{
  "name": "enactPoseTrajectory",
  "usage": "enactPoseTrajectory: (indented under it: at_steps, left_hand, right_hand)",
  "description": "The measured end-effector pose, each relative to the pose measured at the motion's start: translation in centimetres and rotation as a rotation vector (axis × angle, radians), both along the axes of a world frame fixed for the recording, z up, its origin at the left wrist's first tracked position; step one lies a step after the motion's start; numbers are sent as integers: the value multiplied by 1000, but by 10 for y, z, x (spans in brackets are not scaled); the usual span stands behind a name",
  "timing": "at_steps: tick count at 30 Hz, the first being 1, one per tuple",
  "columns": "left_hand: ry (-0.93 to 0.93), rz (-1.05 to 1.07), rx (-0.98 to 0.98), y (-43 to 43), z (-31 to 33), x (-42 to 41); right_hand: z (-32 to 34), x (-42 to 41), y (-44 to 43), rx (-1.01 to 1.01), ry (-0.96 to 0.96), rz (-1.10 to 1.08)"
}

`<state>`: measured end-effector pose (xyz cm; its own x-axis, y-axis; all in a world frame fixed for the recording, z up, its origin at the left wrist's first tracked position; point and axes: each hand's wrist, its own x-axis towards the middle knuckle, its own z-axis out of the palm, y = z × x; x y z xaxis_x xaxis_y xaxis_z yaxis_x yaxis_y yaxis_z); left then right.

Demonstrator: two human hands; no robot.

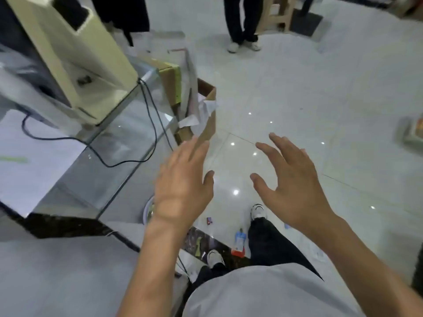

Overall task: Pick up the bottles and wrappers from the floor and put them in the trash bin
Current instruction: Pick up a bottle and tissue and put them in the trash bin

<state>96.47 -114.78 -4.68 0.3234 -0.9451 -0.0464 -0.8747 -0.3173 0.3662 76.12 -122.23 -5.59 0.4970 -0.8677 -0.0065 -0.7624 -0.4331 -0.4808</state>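
My left hand (183, 186) and my right hand (293, 186) are both stretched out in front of me, fingers spread, holding nothing. Far below them on the white tile floor lie a blue and red wrapper (239, 244) between my feet, a small red wrapper (209, 220) near my left hand's wrist, and a pale clear wrapper (317, 250) under my right forearm. A round pale bin rim (147, 210) shows at the foot of the counter, mostly hidden by my left hand. No bottle is visible.
A glass counter (109, 143) with a beige machine (75, 53) and black cables fills the left. A cardboard box (206, 115) stuffed with paper stands beside it. Another person's legs (242, 24) stand at the far side; wooden furniture (279, 14) is behind them.
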Motion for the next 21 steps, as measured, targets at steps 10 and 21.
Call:
enactPoseTrajectory:
  at_steps: [10, 21]
  left_hand:
    - [13, -779, -164, -75, 28, -146]
    - [-36, -1186, -194, -107, 38, -272]
  right_hand:
    - [31, -137, 80, 6, -55, -714]
    - [41, -235, 119, 2, -51, -1130]
